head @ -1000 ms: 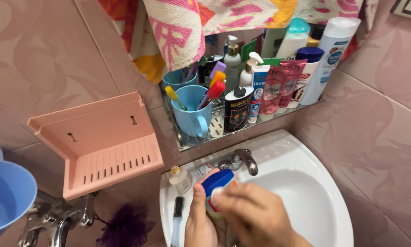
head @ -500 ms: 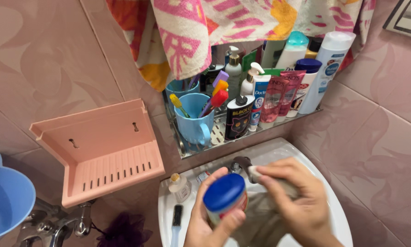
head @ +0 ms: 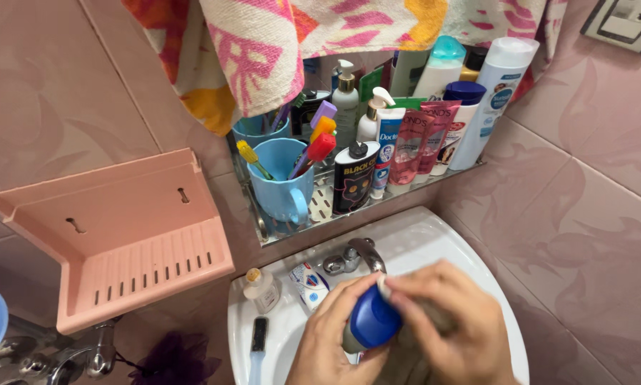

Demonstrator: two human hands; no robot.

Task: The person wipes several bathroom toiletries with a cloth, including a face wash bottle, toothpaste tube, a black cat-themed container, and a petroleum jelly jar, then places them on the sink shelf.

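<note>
Head view: a jar with a blue lid (head: pixel 372 319) is grasped in the left hand (head: pixel 334 335) over the white basin (head: pixel 434 242), at 6 o'clock from the tap (head: pixel 359 255). A grey cloth (head: pixel 413 342) is pinched in the right hand (head: pixel 452 328) and pressed against the lid. The jar is best kept firmly clamped while the cloth is worked around it. Little room is left at 12 o'clock under the tap spout; the bowl lies open toward 3 o'clock, and a small bottle (head: pixel 262 289) and a brush (head: pixel 257 346) crowd the rim at 9 o'clock.
</note>
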